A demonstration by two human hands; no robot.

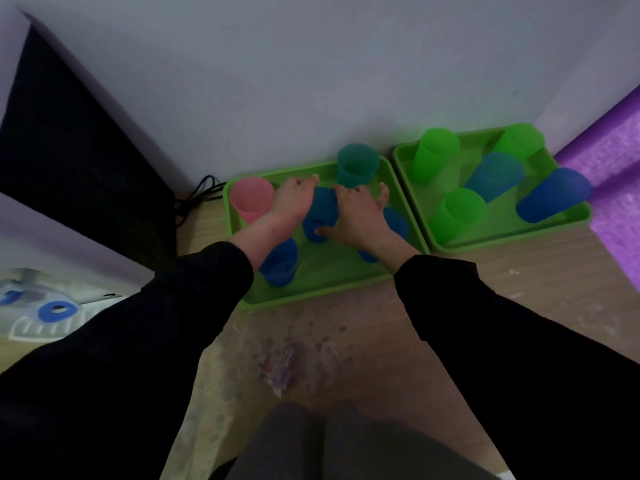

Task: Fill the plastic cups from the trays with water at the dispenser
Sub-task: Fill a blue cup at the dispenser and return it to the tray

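Note:
Two green trays stand side by side on the floor against the wall. In the left tray (313, 282), my left hand (292, 199) and my right hand (358, 211) both grip one blue cup (320, 213) from either side. Around it stand a pink cup (251, 199), a teal cup (357, 164), a blue cup (280, 261) under my left wrist and another blue cup (394, 225) partly hidden by my right hand. The right tray (502, 242) holds green, teal and blue cups. The water dispenser (52, 308) shows at the far left with blue taps.
A dark panel (79, 161) and black cables (199, 199) lie left of the trays. A purple mat (613, 188) borders the right tray. The wooden floor in front is speckled with wet spots and a scrap of wrapper (278, 370). My knees are at the bottom.

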